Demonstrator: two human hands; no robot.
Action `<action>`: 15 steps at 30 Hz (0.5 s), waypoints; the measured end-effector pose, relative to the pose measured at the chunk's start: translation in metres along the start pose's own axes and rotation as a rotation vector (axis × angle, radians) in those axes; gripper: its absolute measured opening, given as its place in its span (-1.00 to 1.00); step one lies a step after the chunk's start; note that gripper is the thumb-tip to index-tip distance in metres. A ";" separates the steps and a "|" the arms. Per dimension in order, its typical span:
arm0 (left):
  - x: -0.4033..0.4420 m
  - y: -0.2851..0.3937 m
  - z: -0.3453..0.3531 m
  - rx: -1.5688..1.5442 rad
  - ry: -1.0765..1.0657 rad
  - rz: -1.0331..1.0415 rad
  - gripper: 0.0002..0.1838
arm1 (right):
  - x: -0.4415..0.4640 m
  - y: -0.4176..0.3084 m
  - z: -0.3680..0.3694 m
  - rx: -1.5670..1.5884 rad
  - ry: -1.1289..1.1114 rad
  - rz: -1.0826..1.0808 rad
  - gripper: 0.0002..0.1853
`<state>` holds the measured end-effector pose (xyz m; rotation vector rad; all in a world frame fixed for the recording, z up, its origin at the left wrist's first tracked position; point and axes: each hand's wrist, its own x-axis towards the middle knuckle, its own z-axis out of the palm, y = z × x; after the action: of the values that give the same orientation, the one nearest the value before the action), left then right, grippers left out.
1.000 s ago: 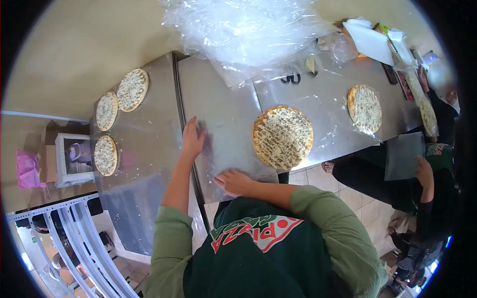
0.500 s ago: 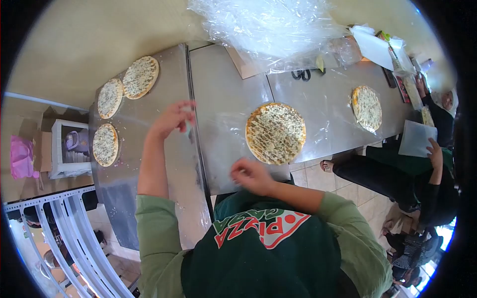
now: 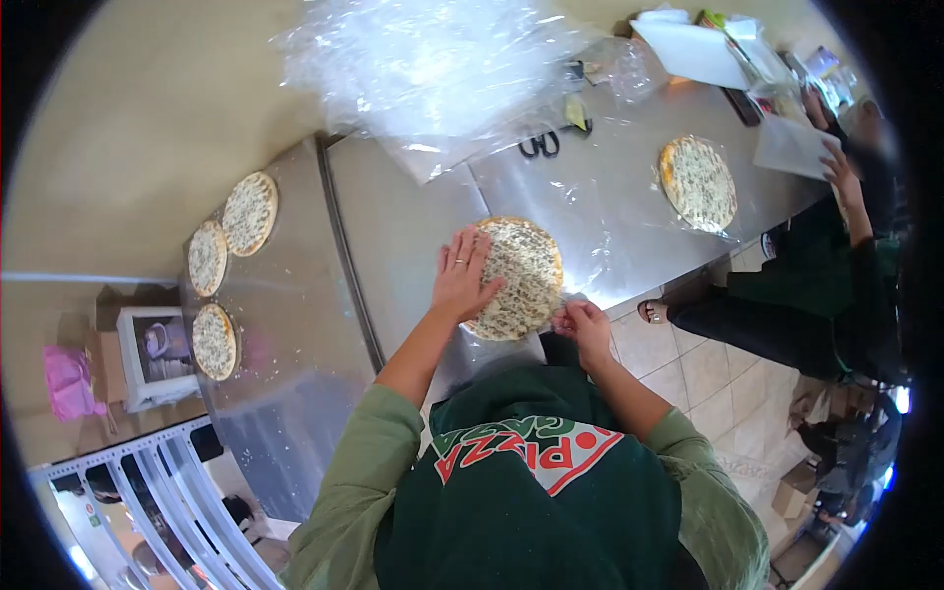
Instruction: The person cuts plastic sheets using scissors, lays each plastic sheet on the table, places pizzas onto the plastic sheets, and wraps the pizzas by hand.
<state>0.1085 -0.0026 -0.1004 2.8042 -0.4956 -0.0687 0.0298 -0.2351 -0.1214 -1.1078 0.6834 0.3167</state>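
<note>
Directly ahead on the steel table lies a round pizza (image 3: 526,280) with a pale crumbled topping, and clear plastic film (image 3: 588,226) spreads around it. My left hand (image 3: 462,279) rests flat on the pizza's left side, fingers stretched out, a ring on one of them. At the near right edge, my right hand (image 3: 584,324) has its fingers pinched together on what looks like the edge of the clear plastic. The exact grip is partly hidden by the fingers.
A large heap of clear plastic bags (image 3: 433,69) covers the back of the table (image 3: 393,197), with scissors (image 3: 539,145) beside it. A wrapped pizza (image 3: 698,184) lies to the right, and 3 pizzas, including one (image 3: 215,341), sit at left. A co-worker's hand (image 3: 842,167) holds a white sheet.
My left hand has come right and down onto the pizza. My right hand has moved from the pizza's near left to its near right edge and closed there. The camera view has shifted.
</note>
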 end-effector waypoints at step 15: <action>0.143 0.089 0.051 -0.186 -0.268 0.381 -0.23 | 0.082 -0.116 -0.008 -1.290 0.266 -0.721 -0.45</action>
<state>0.2082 -0.1459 -0.1224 2.4830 -1.0206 -0.3899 0.1535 -0.3003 -0.0936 -2.5617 0.1938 -0.0693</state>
